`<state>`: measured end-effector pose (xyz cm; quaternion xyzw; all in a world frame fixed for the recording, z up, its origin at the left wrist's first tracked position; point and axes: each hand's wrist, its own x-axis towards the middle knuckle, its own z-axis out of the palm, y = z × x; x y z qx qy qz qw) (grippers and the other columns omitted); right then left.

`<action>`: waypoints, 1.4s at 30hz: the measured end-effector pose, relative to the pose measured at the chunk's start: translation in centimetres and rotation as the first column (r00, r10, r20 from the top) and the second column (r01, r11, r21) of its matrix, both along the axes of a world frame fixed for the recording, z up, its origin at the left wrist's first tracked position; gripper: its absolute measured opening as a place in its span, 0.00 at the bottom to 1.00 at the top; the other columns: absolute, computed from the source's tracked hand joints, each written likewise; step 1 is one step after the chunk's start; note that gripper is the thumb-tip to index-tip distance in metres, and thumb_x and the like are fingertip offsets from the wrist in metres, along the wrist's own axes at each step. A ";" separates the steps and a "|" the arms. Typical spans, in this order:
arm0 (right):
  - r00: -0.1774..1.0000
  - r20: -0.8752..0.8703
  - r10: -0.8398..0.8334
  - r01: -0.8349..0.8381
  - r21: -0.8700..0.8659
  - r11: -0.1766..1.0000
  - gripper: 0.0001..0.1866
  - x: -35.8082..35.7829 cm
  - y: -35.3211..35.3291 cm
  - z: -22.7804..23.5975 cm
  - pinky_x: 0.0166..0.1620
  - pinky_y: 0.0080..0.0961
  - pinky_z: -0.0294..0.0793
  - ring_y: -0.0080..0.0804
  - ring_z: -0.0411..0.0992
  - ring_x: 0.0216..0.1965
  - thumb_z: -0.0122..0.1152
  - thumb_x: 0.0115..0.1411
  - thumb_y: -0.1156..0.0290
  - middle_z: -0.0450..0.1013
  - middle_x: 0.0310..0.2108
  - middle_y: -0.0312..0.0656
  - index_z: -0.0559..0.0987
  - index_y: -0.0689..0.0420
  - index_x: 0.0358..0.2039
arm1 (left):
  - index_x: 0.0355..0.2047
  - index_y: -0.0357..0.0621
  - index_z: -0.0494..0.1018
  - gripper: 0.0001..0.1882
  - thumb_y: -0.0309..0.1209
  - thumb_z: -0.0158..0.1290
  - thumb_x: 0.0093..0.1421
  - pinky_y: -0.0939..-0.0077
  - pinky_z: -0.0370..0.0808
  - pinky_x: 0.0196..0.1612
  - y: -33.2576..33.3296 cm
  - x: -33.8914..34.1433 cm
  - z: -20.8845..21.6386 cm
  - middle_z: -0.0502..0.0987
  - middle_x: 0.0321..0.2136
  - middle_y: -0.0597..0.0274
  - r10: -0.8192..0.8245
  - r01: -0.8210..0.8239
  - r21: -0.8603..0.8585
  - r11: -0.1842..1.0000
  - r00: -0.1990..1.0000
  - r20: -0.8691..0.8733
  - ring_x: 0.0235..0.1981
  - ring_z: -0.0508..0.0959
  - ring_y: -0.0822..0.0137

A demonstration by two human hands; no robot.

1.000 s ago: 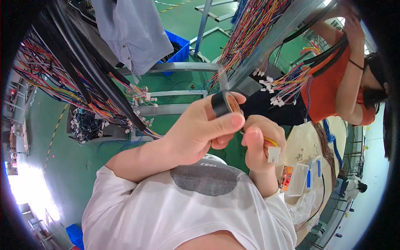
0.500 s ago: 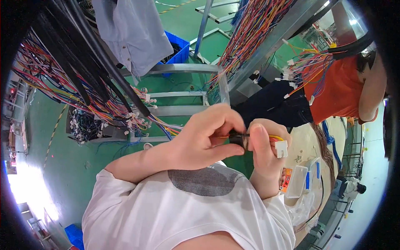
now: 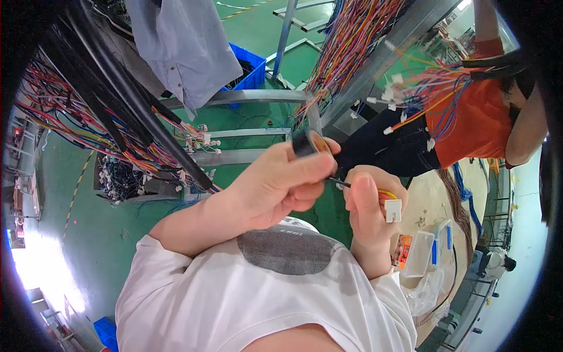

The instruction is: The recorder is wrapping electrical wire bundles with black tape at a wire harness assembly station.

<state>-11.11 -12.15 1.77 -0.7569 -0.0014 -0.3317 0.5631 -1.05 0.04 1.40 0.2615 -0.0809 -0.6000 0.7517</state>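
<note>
Editor: How far along is the work looking?

Photographer: The left hand (image 3: 278,182) is clamping a roll of black tape (image 3: 302,145) between thumb and fingers, while the right hand (image 3: 372,205) is gripping yellow and red wires (image 3: 387,193), their white connector (image 3: 393,211) poking out beside the thumb. A thin dark strand (image 3: 340,182) is spanning the gap between the hands; whether it is tape or wire, I am not able to tell.

Editor: What is done, what is left?

Photographer: The wires just behind the connector are showing bare colour. With roll and wires both in hand, the work is seemingly standing partway, not finished.

Editor: And around them?

Photographer: To the left, a black-sleeved cable bundle (image 3: 135,117) is hanging near a bin of dark wiring (image 3: 120,176). Ahead, a grey garment (image 3: 187,53) is draping near a blue crate (image 3: 252,66). At right, a co-worker in orange (image 3: 469,123) is appearing behind a blurred wire cluster (image 3: 434,94), and a clear plastic box (image 3: 418,254) is lying on the table (image 3: 431,205). Nothing solid is standing between the two hands; the right hand's own fingers are hiding any wrapping inside.
</note>
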 end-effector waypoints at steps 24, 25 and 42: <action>0.977 -0.194 0.091 -0.065 0.135 0.989 0.13 1.1 0.6 -1.9 0.31 0.19 0.65 0.24 0.68 0.26 0.55 0.49 0.79 0.72 0.26 0.39 0.69 0.62 0.37 | 0.26 0.37 0.68 0.04 0.21 0.53 0.50 0.89 0.67 0.25 -0.3 0.3 -1.6 0.70 0.22 0.69 0.300 -0.357 -0.030 0.934 0.731 0.613 0.22 0.69 0.82; 0.980 -0.195 0.035 -0.069 -0.170 0.983 0.13 1.0 -0.1 -1.5 0.31 0.21 0.66 0.28 0.69 0.26 0.55 0.48 0.79 0.72 0.26 0.39 0.70 0.62 0.37 | 0.26 0.37 0.68 0.04 0.21 0.53 0.50 0.89 0.67 0.25 -0.2 0.2 -1.7 0.70 0.22 0.69 0.291 -0.351 -0.024 0.936 0.733 0.615 0.22 0.69 0.82; 0.904 -0.367 0.218 -0.376 -0.443 0.814 0.07 0.8 -3.1 0.6 0.22 0.22 0.60 0.29 0.63 0.17 0.63 0.40 0.73 0.68 0.14 0.37 0.74 0.60 0.18 | 0.20 0.35 0.63 0.11 0.30 0.50 0.52 0.71 0.62 0.19 -0.4 2.0 0.6 0.65 0.15 0.54 -0.109 -0.059 0.095 0.994 -0.305 0.946 0.16 0.65 0.58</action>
